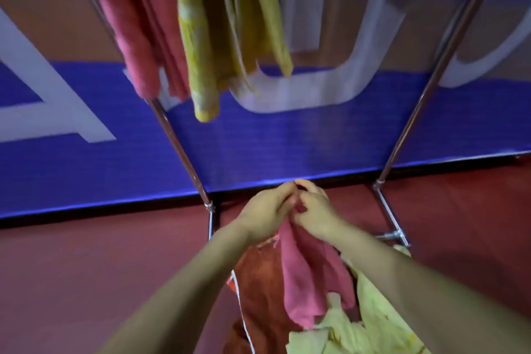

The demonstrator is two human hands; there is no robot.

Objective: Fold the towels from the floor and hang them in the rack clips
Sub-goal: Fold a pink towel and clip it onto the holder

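Head view, looking down. A blue panel [287, 138] with large pale lettering fills the background, and its lower edge meets the dark red floor [71, 267]. In front of the panel stands the rack [178, 138]. It shows as two chromed uprights that splay outward toward the top of the picture and join low base bars near the floor.

From the upper part of the rack hang pink towels [135, 37] at left and yellow towels [198, 52] just beside them. Both groups hang as narrow folded lengths, with their lower ends free in front of the panel. Their fastening lies outside the picture.

On the floor, between the two forearms, lies a pile. It holds a rust-orange towel [258, 290] with a white edge stripe at left, and pale green towels [373, 319] at right and lower centre.

The pink towel [301, 282] is held up over this pile. Its upper edge is bunched between the hands, and the rest hangs down beside the rust-orange towel. Its lower end reaches the pale green towels.

The left hand [267, 210] and the right hand [313, 210] meet fingertip to fingertip between the uprights, close to the rack base.

Grip: on both hands the fingers and thumb are curled and clamped on the top edge of the pink towel. Blur hides the finer finger detail.
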